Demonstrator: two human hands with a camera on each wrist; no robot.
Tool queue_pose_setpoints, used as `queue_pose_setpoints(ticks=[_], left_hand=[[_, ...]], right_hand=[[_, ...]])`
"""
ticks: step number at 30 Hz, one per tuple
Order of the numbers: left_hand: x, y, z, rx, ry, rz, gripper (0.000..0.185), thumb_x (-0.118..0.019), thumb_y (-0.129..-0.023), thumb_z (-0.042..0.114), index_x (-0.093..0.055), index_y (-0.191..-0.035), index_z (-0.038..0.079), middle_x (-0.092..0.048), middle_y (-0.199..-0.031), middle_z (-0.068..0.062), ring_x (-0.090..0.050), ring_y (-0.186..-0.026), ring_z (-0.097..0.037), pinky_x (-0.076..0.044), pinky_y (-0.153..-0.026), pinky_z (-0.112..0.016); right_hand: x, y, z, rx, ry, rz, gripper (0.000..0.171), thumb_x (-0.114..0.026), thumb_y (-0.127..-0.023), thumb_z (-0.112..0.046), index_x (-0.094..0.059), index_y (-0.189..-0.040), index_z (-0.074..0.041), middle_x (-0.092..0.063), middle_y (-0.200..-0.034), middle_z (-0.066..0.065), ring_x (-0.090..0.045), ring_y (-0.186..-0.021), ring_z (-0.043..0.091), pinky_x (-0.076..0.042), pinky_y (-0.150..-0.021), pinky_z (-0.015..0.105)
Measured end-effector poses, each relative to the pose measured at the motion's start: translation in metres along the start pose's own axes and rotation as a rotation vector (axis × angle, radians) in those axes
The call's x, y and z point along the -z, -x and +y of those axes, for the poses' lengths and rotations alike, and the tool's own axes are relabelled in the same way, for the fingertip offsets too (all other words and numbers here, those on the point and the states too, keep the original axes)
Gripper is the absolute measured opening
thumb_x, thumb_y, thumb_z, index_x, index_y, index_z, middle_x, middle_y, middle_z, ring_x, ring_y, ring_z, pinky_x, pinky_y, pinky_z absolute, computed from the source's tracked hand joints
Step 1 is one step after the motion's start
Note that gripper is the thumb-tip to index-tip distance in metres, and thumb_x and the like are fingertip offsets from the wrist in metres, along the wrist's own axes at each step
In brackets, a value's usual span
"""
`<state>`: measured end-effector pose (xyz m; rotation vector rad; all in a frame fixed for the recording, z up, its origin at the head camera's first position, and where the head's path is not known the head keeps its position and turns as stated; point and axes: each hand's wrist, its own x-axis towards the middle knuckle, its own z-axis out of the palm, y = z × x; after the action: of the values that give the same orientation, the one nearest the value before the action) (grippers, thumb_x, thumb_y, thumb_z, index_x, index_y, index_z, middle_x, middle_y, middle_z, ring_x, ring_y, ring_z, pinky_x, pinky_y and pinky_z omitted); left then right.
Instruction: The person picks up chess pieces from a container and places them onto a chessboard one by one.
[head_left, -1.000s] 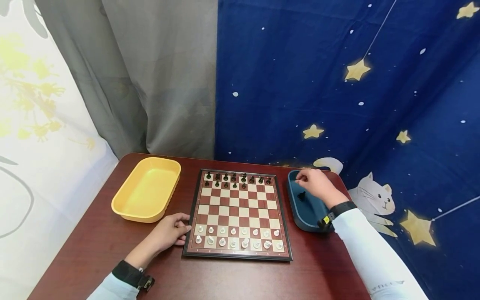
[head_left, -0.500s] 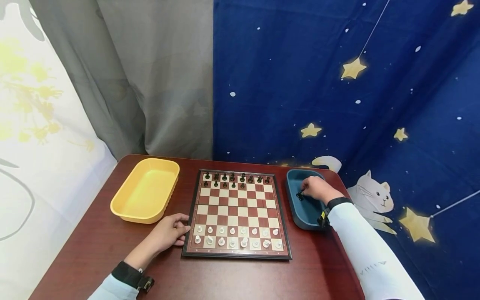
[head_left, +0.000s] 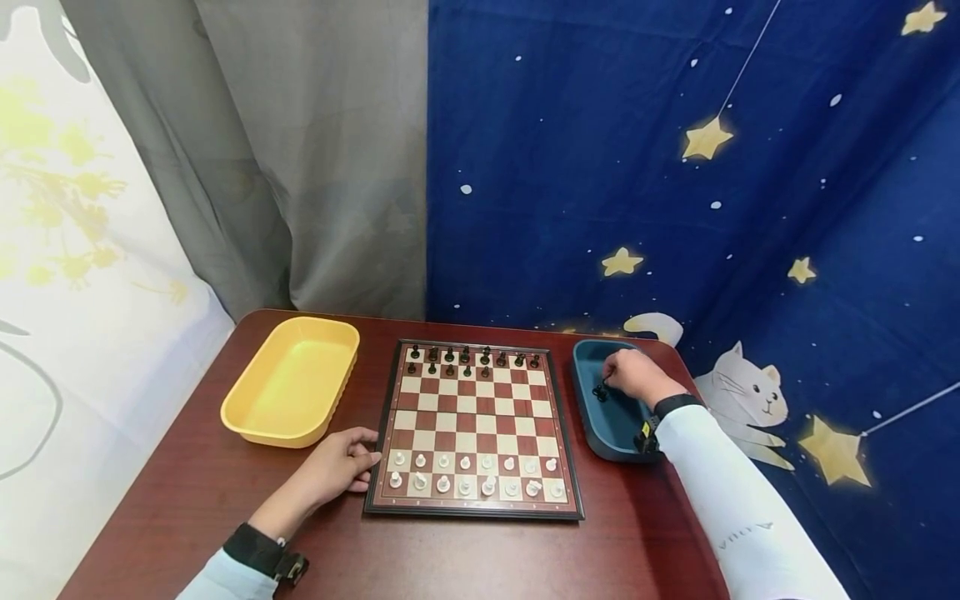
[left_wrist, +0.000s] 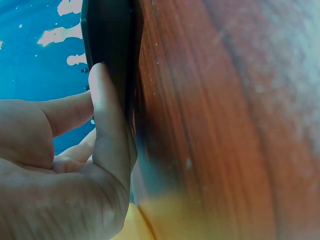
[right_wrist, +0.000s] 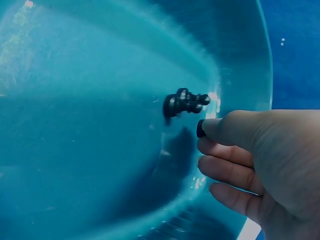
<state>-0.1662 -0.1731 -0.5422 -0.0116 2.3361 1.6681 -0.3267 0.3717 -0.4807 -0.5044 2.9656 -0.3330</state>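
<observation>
Right grip (head_left: 632, 374) at black piece (right_wrist: 184, 102) (blue tray (head_left: 609, 433)); chessboard (head_left: 474, 427) beside.

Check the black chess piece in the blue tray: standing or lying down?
Lying down. In the right wrist view the black chess piece lies on its side on the blue tray floor, just beyond the right hand fingertips.

Dark wood table (head_left: 187, 492): yellow tray (head_left: 292, 379), chessboard (head_left: 474, 429), blue tray (head_left: 611, 429).

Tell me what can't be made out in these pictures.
- Head view: whether the right hand grips a dark piece in the blue tray; too small.
- Right wrist view: something dark at one fingertip, mostly hidden.
- Left wrist view: chessboard squares, seen edge-on behind the left hand.
</observation>
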Motion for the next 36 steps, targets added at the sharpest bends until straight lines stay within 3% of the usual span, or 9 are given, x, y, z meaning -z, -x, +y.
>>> queue_pose_setpoints(ticks=[7, 14, 27, 36], left_hand=[[0.001, 0.000, -0.001, 0.002, 0.002, -0.001, 0.034, -0.070, -0.106, -0.002, -0.063, -0.139, -0.009, -0.066, -0.084, -0.010, -0.068, -0.065, -0.018, -0.067, -0.059, -0.037], [0.001, 0.000, -0.002, 0.008, 0.007, 0.002, 0.035, -0.071, -0.106, -0.001, -0.063, -0.139, -0.008, -0.066, -0.085, -0.010, -0.068, -0.065, -0.019, -0.067, -0.058, -0.037], [0.002, -0.001, -0.001, 0.012, 0.006, -0.004, 0.035, -0.071, -0.106, -0.001, -0.063, -0.139, -0.008, -0.066, -0.085, -0.010, -0.068, -0.065, -0.019, -0.067, -0.060, -0.037], [0.002, -0.002, -0.001, 0.020, 0.007, -0.009, 0.036, -0.070, -0.106, -0.001, -0.063, -0.140, -0.008, -0.067, -0.087, -0.011, -0.069, -0.066, -0.019, -0.067, -0.060, -0.038]], right_hand=[[0.011, -0.001, -0.012, -0.051, 0.001, 0.093, 0.008, -0.073, -0.102, -0.005, -0.080, -0.102, -0.002, -0.075, -0.092, 0.009, -0.064, -0.075, 0.023, -0.059, -0.072, 0.045], [0.022, -0.010, -0.053, -0.028, -0.025, 0.161, 0.009, -0.071, -0.106, -0.010, -0.078, -0.106, -0.004, -0.074, -0.094, 0.009, -0.063, -0.078, 0.023, -0.058, -0.075, 0.046], [0.000, -0.041, -0.140, 0.098, -0.044, 0.077, 0.012, -0.072, -0.107, -0.012, -0.080, -0.114, -0.007, -0.077, -0.099, 0.004, -0.064, -0.074, 0.017, -0.057, -0.075, 0.040], [-0.027, -0.063, -0.167, 0.124, 0.014, -0.005, 0.013, -0.076, -0.106, -0.013, -0.082, -0.118, -0.011, -0.079, -0.112, 0.007, -0.071, -0.086, 0.018, -0.061, -0.078, 0.038]])
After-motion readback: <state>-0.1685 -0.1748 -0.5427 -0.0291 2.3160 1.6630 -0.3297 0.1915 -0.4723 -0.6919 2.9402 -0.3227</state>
